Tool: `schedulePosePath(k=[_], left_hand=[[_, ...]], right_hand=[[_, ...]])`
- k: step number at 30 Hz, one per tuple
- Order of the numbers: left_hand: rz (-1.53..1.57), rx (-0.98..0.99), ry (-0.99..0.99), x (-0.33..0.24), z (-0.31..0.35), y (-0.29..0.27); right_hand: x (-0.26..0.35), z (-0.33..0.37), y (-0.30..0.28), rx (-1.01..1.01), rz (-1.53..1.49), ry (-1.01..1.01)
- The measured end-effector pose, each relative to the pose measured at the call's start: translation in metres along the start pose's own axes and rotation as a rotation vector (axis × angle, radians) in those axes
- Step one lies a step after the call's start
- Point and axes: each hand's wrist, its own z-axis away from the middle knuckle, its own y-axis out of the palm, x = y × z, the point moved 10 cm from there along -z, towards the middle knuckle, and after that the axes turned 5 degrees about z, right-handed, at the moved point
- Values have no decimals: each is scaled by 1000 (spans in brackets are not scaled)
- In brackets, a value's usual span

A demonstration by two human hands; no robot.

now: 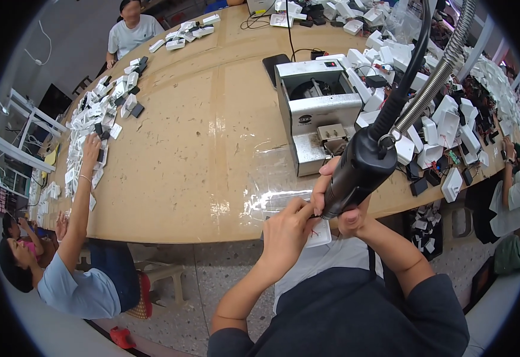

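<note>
"What do we have here, from the largest down?"

"We have the brown counter (176,172), with a heap of white housings (448,122) along its right edge and a band of white pieces (87,116) along its left. In from the near edge, beside the heap, we see a grey metal machine (321,109). Nearer to us a black power tool (362,159) slants down below a coiled metal spring (437,77)."

"And the small white case (322,236)?"

"Under the tool's lower end, at the counter's near edge, just right of our left hand (286,232). We can't tell whether the counter carries any of its weight. Thin red wires (314,232) show inside."

"Any writing for us to read?"

"Only a dark printed mark (305,119) on the machine's front; we make out none on the tool."

"How are our hands?"

"The right hand (355,220) is wrapped around the tool. The left has its fingers bent close together by the tool's tip, partly over the case; we can't tell whether they pinch anything."
</note>
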Motion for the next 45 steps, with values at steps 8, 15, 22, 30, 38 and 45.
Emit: schedulePosePath(k=[8,15,22,30,38,45], left_hand=[[3,25,-1,3,-7,4],[29,27,-1,2,0,-3],[38,366,-85,52,14,-64],[-934,-247,-279,277,8,-402],[-316,-4,-160,160,-53,-203],[255,685,114,-53,-3,-6]], right_hand=[[-9,-3,-3,29,-25,79],[-13,-3,0,33,-106,85],[1,2,-57,-221,-126,94],[48,-4,-110,-337,820,-143],[67,-119,-321,-666,1603,-358],[32,-174,-384,-298,2102,213]])
